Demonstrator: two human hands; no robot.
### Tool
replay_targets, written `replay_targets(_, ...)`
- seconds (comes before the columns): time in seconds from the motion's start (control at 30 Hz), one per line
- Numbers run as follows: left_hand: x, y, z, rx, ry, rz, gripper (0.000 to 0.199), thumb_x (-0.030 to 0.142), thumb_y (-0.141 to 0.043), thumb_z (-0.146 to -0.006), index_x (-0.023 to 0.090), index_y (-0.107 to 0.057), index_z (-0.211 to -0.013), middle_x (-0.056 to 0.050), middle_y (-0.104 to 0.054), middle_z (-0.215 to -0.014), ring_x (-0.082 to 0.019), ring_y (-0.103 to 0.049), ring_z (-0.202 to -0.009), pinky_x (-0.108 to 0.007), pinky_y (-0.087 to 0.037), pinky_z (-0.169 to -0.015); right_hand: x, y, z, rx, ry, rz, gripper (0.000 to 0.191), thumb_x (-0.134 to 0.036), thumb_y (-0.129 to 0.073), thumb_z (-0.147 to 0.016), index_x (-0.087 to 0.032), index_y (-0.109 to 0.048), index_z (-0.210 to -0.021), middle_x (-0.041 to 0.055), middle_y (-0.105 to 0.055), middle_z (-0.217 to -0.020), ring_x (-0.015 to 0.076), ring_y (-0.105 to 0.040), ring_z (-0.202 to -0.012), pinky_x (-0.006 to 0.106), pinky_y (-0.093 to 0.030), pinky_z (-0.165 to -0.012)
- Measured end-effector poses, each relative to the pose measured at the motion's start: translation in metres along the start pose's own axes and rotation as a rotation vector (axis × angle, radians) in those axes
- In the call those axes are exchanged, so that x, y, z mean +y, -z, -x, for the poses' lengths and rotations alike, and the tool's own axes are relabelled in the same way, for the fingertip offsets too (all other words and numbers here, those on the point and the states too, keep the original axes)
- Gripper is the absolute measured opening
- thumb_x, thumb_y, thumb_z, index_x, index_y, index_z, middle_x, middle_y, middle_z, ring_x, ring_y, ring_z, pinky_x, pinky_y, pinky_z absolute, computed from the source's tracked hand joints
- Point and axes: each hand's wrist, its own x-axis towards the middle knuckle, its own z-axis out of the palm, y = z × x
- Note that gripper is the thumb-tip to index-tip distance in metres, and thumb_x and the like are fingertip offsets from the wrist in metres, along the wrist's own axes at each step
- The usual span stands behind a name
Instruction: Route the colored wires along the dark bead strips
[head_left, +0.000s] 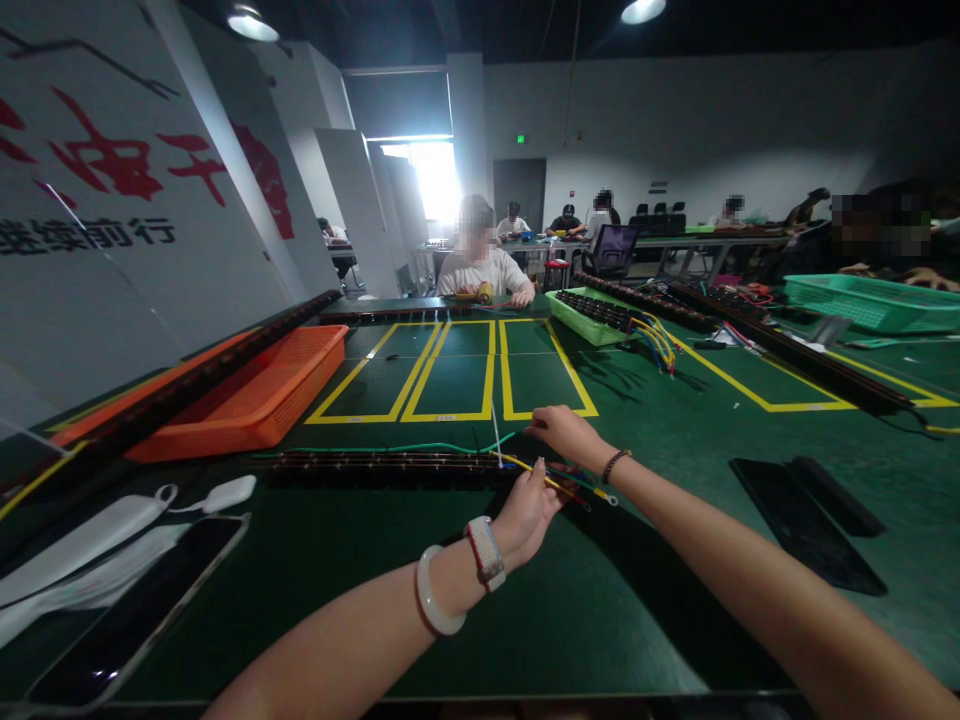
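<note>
A long dark wire harness (390, 468) lies across the green table in front of me. From its right end come yellow, red, blue and green wires, some with ring terminals (612, 500). My left hand (531, 508) is closed around these wires (555, 482), thumb on top. Just above it, my right hand (566, 437) is closed, its fingertips at the end of a thin green wire (420, 447) that runs along the harness; the exact grip is partly hidden. A white cable tie (496, 435) sticks up from the harness, left of both hands.
An orange basket (225, 400) stands at left, near a phone (142, 610) and white pouches. Dark flat pieces (806, 520) lie at right. Yellow tape rectangles (450, 418) mark the table. A green basket (592, 325) holds another harness. A person (484, 270) sits opposite.
</note>
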Motion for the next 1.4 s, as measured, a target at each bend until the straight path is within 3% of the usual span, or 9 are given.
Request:
replay_targets(0.13,0.002,0.0,0.0,-0.01,0.005,0.018,0.021,0.029,-0.042,-0.092,0.013,-0.054,-0.09,-0.012,-0.064,-0.096,-0.018,-0.061,-0.093,-0.04,-0.038,-0.097,0.002,-0.008,-0.014,-0.072,-0.052,-0.019,0.021,-0.037,-0.059,-0.085,-0.019,-0.067,-0.081,0.0052,-0.067,-0.078,0.0155,-0.059,-0.068,0.021,-0.032,-0.053)
replay_targets(0.33,0.005,-0.001,0.0,-0.034,0.017,0.043,0.023,0.028,-0.04,-0.092,0.012,-0.055,-0.086,-0.014,-0.065,-0.095,-0.02,-0.061,-0.095,-0.041,-0.038,-0.098,0.023,-0.012,-0.016,-0.022,0.061,-0.161,0.017,-0.034,-0.061,-0.083,-0.02,-0.071,-0.083,0.0039,-0.069,-0.082,0.0169,-0.061,-0.074,0.022,-0.04,-0.061)
replay_targets(0.47,0.007,-0.001,-0.001,-0.027,0.03,0.043,0.024,0.028,-0.039,-0.093,0.012,-0.055,-0.085,-0.016,-0.065,-0.097,-0.021,-0.06,-0.097,-0.042,-0.038,-0.098,0.035,-0.011,-0.005,0.024,0.163,-0.255,0.014,-0.026,-0.06,-0.082,-0.019,-0.071,-0.087,0.0043,-0.068,-0.087,0.0171,-0.062,-0.079,0.023,-0.043,-0.069)
replay_targets(0.7,0.007,0.001,-0.006,-0.022,0.054,0.041,0.025,0.031,-0.04,-0.092,0.012,-0.056,-0.092,-0.013,-0.065,-0.096,-0.019,-0.06,-0.097,-0.04,-0.037,-0.099,0.031,0.013,0.038,0.229,0.153,-0.395,0.022,-0.037,-0.056,-0.086,-0.017,-0.066,-0.085,0.0044,-0.066,-0.082,0.016,-0.059,-0.073,0.025,-0.043,-0.065)
replay_targets(0.9,0.011,-0.003,-0.007,-0.021,0.084,0.086,0.028,0.031,-0.039,-0.092,0.011,-0.058,-0.087,-0.013,-0.065,-0.094,-0.018,-0.06,-0.091,-0.034,-0.043,-0.091,0.017,0.02,0.079,0.214,0.388,0.008,0.03,-0.04,-0.053,-0.089,-0.018,-0.065,-0.074,0.0038,-0.059,-0.071,0.0158,-0.051,-0.07,0.028,-0.034,-0.067)
replay_targets(1.0,0.012,-0.005,-0.007,-0.043,0.09,0.086,0.034,0.037,-0.039,-0.092,0.011,-0.059,-0.087,-0.013,-0.064,-0.093,-0.018,-0.06,-0.09,-0.032,-0.045,-0.087,0.014,0.018,0.085,0.186,0.42,0.203,0.027,-0.041,-0.056,-0.087,-0.018,-0.066,-0.077,0.0044,-0.059,-0.073,0.0166,-0.049,-0.071,0.029,-0.03,-0.066)
replay_targets(1.13,0.01,-0.004,-0.008,-0.027,0.089,0.067,0.037,0.04,-0.038,-0.092,0.011,-0.059,-0.09,-0.013,-0.064,-0.093,-0.018,-0.06,-0.091,-0.032,-0.046,-0.086,0.01,0.015,0.084,0.132,0.435,0.266,0.019,-0.035,-0.061,-0.083,-0.018,-0.065,-0.077,0.0044,-0.059,-0.076,0.0171,-0.048,-0.073,0.03,-0.029,-0.066)
replay_targets(1.27,0.009,-0.003,-0.007,-0.037,0.068,0.063,0.038,0.043,-0.039,-0.091,0.011,-0.059,-0.09,-0.014,-0.064,-0.095,-0.019,-0.06,-0.093,-0.034,-0.044,-0.089,0.01,0.014,0.082,0.096,0.384,0.146,0.009,-0.023,-0.06,-0.081,-0.018,-0.063,-0.075,0.0026,-0.059,-0.075,0.016,-0.05,-0.073,0.028,-0.032,-0.066)
replay_targets(1.4,0.01,-0.004,-0.004,-0.036,0.083,0.034,0.041,0.047,-0.041,-0.089,0.01,-0.059,-0.092,-0.016,-0.064,-0.097,-0.021,-0.06,-0.098,-0.037,-0.042,-0.094,0.018,0.017,0.081,0.122,0.292,-0.118,0.014,-0.026,-0.054,-0.087,-0.018,-0.064,-0.08,0.0027,-0.059,-0.076,0.0143,-0.054,-0.072,0.025,-0.039,-0.064)
